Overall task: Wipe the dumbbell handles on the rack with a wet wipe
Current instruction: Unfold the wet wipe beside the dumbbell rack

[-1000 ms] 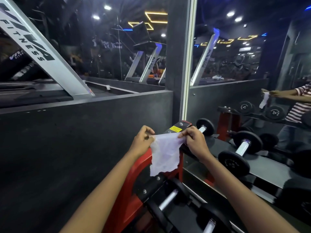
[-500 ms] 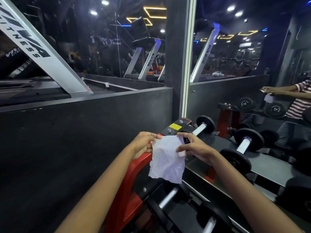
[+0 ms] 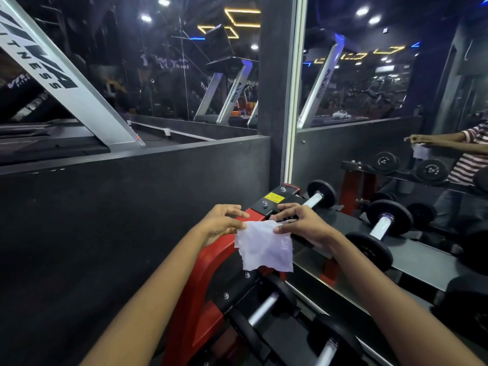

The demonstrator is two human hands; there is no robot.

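Note:
A white wet wipe [image 3: 265, 249] hangs spread between my hands above the red end frame of the dumbbell rack [image 3: 200, 286]. My left hand [image 3: 223, 223] pinches its upper left corner and my right hand [image 3: 301, 223] pinches its upper right corner. On the top shelf, right of my hands, lie a dumbbell with a silver handle [image 3: 315, 199] and a larger dumbbell [image 3: 380, 227]. On the lower shelf two more dumbbell handles [image 3: 262, 309] [image 3: 326, 352] show below the wipe.
A dark partition wall [image 3: 118, 220] runs along the left, with treadmills [image 3: 66, 83] behind glass. A mirror [image 3: 369, 154] behind the rack reflects a person in a striped shirt, the wipe and more dumbbells. A yellow label [image 3: 274, 198] sits on the rack top.
Both hands have lowered slightly and drawn the wipe flatter; it now hangs as a squarer, more spread sheet than one second ago.

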